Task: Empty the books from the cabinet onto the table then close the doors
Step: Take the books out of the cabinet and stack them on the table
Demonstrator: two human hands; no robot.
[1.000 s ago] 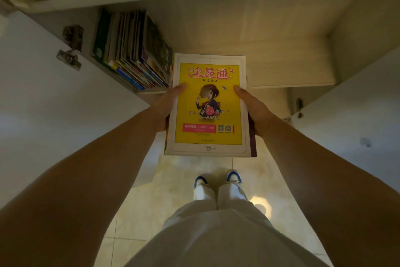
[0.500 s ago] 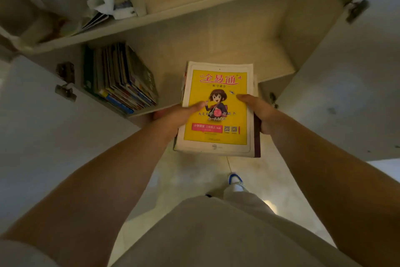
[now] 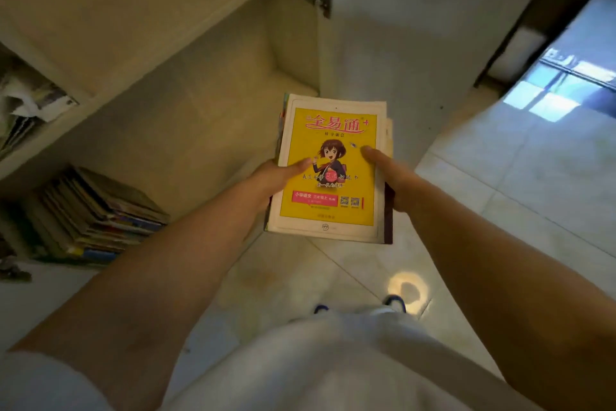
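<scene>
I hold a stack of books (image 3: 333, 130) flat in front of me, topped by a yellow cover with a cartoon girl. My left hand (image 3: 276, 180) grips the stack's left edge, thumb on the cover. My right hand (image 3: 390, 174) grips its right edge the same way. The stack is outside the cabinet (image 3: 206, 104), above the tiled floor. A row of leaning books (image 3: 96, 214) remains on the lower shelf at the left. The right cabinet door (image 3: 410, 37) stands open behind the stack.
An upper shelf at the left holds loose papers (image 3: 30, 107). The left door's edge (image 3: 33, 294) shows at the lower left. Pale floor tiles (image 3: 520, 177) spread to the right, with a bright window reflection. My shoes (image 3: 395, 302) show below.
The view has swung right and the stack has come out of the cabinet with both hands still on it. The remaining books have slid to the far left of the view.
</scene>
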